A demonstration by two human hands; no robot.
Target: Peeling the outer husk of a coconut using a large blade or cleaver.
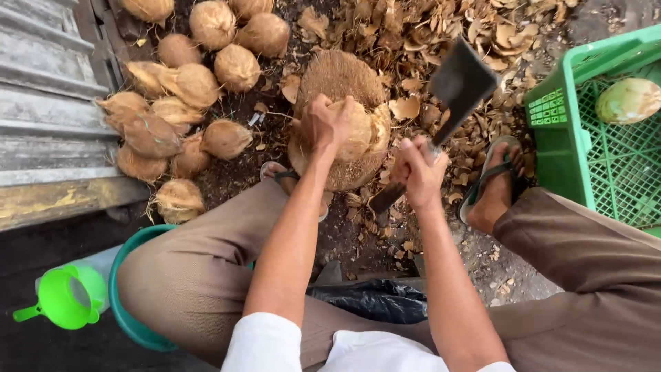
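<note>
My left hand [323, 122] grips a partly peeled coconut [361, 129] and holds it on top of a round wooden chopping block [337, 79]. My right hand [418, 170] is closed around the handle of a broad cleaver [460, 84], its dark blade raised up and to the right of the coconut. I sit with my knees apart, both feet in sandals, one on each side of the block.
A heap of husked coconuts [186, 89] lies at the left by a corrugated metal sheet [41, 103]. Shell chips [447, 27] cover the ground behind. A green crate [582, 138] at right holds one peeled coconut [628, 100]. A green jug [65, 296] and teal basin [127, 317] stand at lower left.
</note>
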